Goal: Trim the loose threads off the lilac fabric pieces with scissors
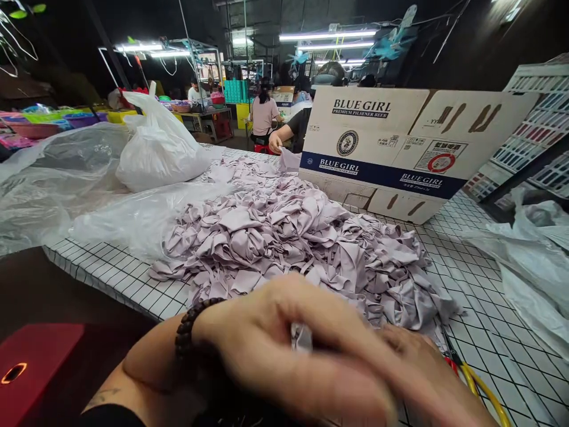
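Observation:
A large heap of mauve-grey cut fabric pieces covers the middle of the table. My left hand, with a dark beaded bracelet at the wrist, reaches across in front of the heap. It is blurred, but its thumb and forefinger are stretched out and apart, with nothing visible held. My right hand lies beyond it at the heap's near right edge. Its fingers are mostly hidden behind the left hand. Beside the right hand lie scissors with yellow and red handles.
A Blue Girl beer carton stands behind the heap. White plastic bags lie at left, more plastic at right. Across the table, a co-worker's hand holds fabric. The tabletop has a black grid; white crates stand at right.

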The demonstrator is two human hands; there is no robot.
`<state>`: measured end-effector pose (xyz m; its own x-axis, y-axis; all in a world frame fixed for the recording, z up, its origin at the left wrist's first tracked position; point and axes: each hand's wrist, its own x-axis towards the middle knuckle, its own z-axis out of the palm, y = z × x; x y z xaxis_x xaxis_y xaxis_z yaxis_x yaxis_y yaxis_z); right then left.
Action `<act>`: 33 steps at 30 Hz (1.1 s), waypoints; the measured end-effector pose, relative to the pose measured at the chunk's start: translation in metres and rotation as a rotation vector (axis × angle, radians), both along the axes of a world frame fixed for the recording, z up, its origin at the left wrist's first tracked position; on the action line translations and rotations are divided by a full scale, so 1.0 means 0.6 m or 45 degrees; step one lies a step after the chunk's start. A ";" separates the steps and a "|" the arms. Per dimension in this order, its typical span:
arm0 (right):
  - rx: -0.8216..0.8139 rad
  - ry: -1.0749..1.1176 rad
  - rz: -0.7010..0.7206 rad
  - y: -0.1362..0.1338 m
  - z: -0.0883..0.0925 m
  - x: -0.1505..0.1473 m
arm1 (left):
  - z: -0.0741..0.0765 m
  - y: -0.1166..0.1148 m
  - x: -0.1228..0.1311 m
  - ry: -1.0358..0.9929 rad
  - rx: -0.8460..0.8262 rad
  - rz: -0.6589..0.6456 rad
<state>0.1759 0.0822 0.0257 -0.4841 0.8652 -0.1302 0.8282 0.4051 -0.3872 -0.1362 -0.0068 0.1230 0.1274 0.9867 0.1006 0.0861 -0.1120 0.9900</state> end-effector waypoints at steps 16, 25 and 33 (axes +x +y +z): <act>-0.034 0.670 -0.492 0.026 -0.012 0.035 | -0.135 0.229 0.002 1.559 0.304 -0.752; 0.212 0.541 -0.310 0.018 -0.023 -0.081 | -0.143 0.217 -0.002 1.398 0.267 -0.536; 0.250 0.524 -0.086 -0.014 -0.041 -0.130 | -0.093 0.190 -0.024 1.236 0.374 -0.164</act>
<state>0.0982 0.0738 0.0013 -0.4029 0.8858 0.2303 0.6486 0.4539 -0.6110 -0.1507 0.1071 0.0674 0.3859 0.9129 0.1332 0.8067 -0.4040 0.4313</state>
